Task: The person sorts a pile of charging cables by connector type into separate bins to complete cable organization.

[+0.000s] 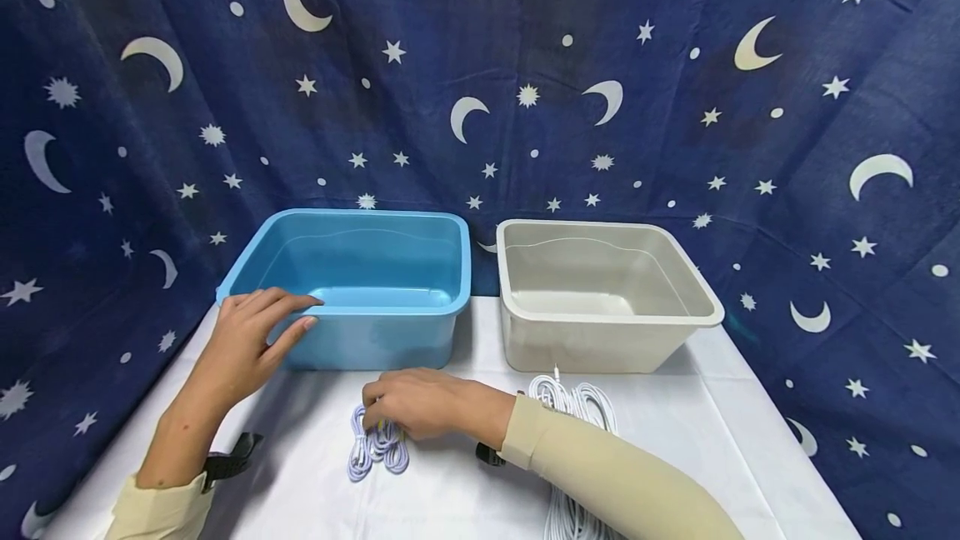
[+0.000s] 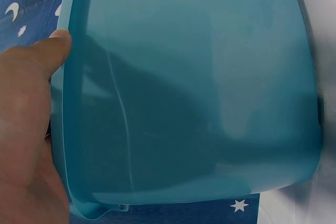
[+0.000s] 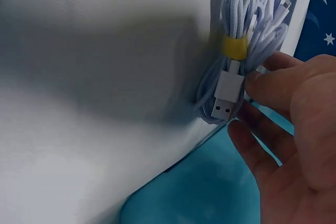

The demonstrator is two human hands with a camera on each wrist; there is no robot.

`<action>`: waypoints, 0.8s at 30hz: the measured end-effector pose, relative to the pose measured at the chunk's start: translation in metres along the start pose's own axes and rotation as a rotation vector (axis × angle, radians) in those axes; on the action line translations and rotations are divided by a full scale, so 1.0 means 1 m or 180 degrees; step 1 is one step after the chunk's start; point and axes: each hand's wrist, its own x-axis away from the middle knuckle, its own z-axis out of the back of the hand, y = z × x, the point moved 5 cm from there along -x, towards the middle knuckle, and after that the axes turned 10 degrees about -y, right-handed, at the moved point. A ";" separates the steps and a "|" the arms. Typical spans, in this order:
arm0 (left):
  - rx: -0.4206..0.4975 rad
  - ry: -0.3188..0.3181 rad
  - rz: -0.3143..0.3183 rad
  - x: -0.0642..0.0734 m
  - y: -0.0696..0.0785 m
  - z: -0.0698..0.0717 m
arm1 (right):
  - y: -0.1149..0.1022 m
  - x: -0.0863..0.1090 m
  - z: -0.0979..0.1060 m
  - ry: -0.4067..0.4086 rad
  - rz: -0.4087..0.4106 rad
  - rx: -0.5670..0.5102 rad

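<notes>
My left hand (image 1: pixel 247 348) grips the front rim of a light-blue plastic bin (image 1: pixel 375 340), fingers over the edge and thumb outside. The left wrist view shows the thumb on the rim, beside the bin's outer wall (image 2: pixel 210 77). On the white cloth before the bin lie coiled lavender USB cables (image 1: pixel 360 458). With thumb and fingers my right hand (image 1: pixel 420 402) pinches these cables at their far end. A yellow band (image 3: pixel 234 48) wraps a bundle, and a USB plug (image 3: pixel 223 107) shows near the fingertips in the right wrist view.
A beige bin (image 1: pixel 585 348) stands right of the blue one. Coiled white cables (image 1: pixel 596 407) lie before it, partly hidden under my right sleeve (image 1: pixel 607 465). A dark blue curtain (image 1: pixel 525 157) with moons and stars hangs behind both bins and along the sides.
</notes>
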 end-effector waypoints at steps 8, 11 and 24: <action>-0.0001 0.0012 0.0000 0.000 -0.001 0.000 | 0.001 -0.012 0.001 -0.0119 -0.0051 0.0053; 0.0006 0.0007 -0.0001 0.000 -0.001 -0.001 | 0.002 -0.015 0.002 -0.0165 -0.0012 -0.0039; -0.0015 -0.0014 0.0004 0.000 -0.001 0.000 | 0.009 -0.017 0.000 -0.0523 0.0140 -0.0356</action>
